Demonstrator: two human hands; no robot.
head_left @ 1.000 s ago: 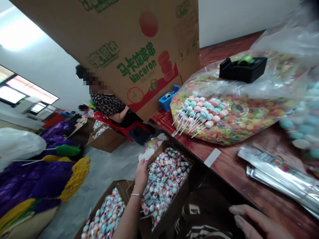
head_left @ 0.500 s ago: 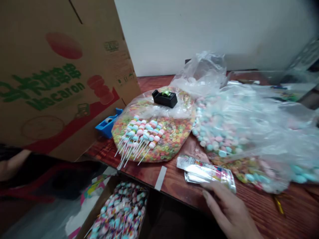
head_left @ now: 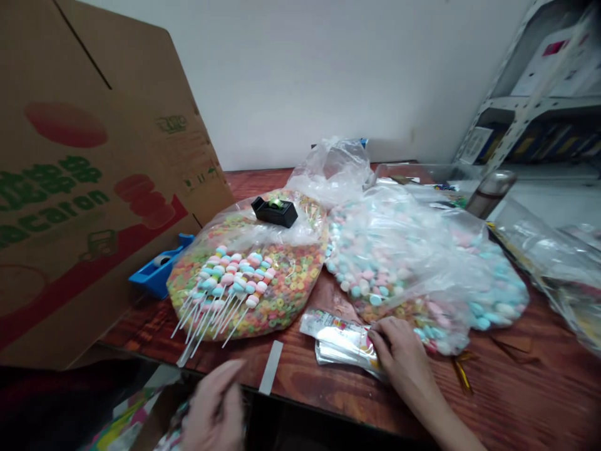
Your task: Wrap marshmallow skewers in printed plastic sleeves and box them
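Wood-grain worktop (head_left: 314, 385): right hand (head_left: 401, 351) pinching silver wrappers (head_left: 345, 341); left hand (head_left: 216, 407) half-open, blurred, nothing visible held. Risk: static cling could lift several together.

Cardboard carton (head_left: 126, 150), green "acaron", "串串" above

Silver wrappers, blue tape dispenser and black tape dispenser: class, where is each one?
Silver wrappers (head_left: 345, 342), head view: shiny middle of the stack.
Blue tape dispenser (head_left: 159, 273), head view: middle of its body.
Black tape dispenser (head_left: 277, 216), head view: its near side.
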